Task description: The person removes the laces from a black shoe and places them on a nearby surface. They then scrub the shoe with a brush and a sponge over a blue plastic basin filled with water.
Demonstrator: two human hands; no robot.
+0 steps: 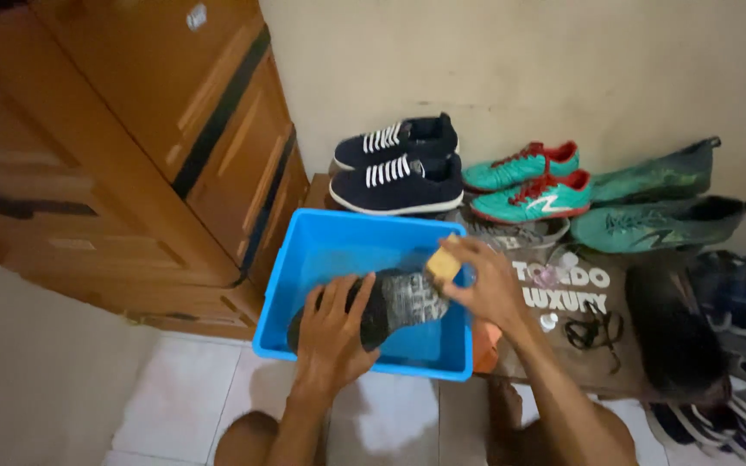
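Note:
A blue plastic tub (330, 237) sits on the tiled floor with a dark grey-and-black shoe (403, 300) lying inside it. My left hand (331, 332) presses down on the heel end of that shoe, fingers spread over it. My right hand (485, 280) holds a yellow sponge (444, 263) against the toe end of the shoe, at the tub's right side.
A pair of navy sneakers (399, 168) and teal-and-red shoes (533, 181) stand against the wall, with green boots (662, 203) to the right. More dark shoes (710, 336), black laces (593, 330) and a small bottle cap lie right. A wooden cabinet (166, 138) stands left.

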